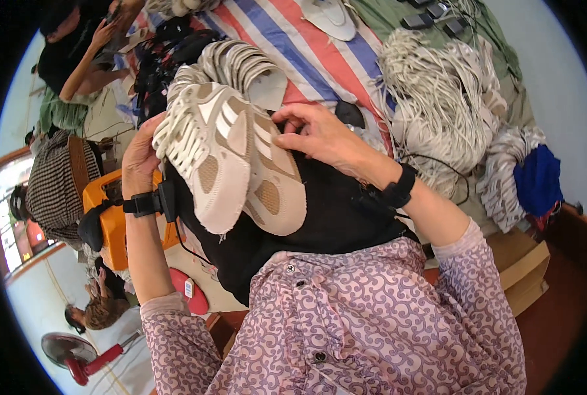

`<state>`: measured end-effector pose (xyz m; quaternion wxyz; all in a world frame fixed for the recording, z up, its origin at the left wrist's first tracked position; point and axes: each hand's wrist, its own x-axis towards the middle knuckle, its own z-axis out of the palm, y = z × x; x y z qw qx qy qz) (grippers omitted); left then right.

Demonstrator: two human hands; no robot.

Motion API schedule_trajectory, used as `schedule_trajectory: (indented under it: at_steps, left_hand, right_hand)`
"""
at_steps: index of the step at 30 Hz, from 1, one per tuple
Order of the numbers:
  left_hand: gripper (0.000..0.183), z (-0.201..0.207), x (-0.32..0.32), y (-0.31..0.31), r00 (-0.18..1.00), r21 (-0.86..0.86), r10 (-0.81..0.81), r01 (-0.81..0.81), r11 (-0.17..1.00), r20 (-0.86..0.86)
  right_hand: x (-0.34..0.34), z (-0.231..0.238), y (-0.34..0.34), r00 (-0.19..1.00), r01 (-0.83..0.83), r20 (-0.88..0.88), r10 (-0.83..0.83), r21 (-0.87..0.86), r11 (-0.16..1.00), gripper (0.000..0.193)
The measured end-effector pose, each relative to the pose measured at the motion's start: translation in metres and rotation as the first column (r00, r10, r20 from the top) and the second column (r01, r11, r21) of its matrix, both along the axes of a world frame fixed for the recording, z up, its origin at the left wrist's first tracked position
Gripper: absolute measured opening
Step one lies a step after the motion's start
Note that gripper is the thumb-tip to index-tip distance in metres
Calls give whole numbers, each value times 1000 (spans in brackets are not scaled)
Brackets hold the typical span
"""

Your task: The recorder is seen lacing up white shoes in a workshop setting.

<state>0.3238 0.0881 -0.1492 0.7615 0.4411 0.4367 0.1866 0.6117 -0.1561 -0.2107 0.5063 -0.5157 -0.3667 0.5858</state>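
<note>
Two cream-and-tan shoe uppers [224, 171] lie overlapping on the black cloth across my lap, their rounded ends pointing toward me. White laces [178, 141] are threaded through the left one. My left hand [142, 151] is closed at its laced edge, the fingertips partly hidden behind it. On the other side, my right hand [320, 141] bends its thumb and forefinger at the edge of the right upper [277, 197], in a pinch. Just beyond them sits a curved row of nested shoe uppers [241, 69].
A large heap of white laces [435, 105] lies at right on a striped sheet [300, 49], with a blue cloth [537, 179] nearby. At left are an orange chair [114, 227], a red fan [76, 355] and other people. An open cardboard box [524, 270] stands right.
</note>
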Motion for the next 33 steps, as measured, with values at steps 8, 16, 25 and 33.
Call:
schedule_trajectory:
  at_steps: [8, 16, 25, 33]
  left_hand:
    - [24, 18, 20, -26, 978, 80, -200, 204, 976, -51]
    - [26, 45, 46, -57, 775, 381, -271, 543, 748, -571]
    - [36, 53, 51, -56, 888, 443, -179, 376, 814, -424]
    - [27, 73, 147, -82, 947, 263, -308, 275, 925, 92]
  right_hand:
    - [1, -3, -1, 1000, -22, 12, 22, 78, 997, 37]
    - [4, 1, 0, 998, -29, -61, 25, -66, 997, 40]
    - [9, 2, -3, 966, -22, -257, -6, -106, 994, 33]
    - [59, -5, 10, 894, 28, -449, -14, 25, 999, 33]
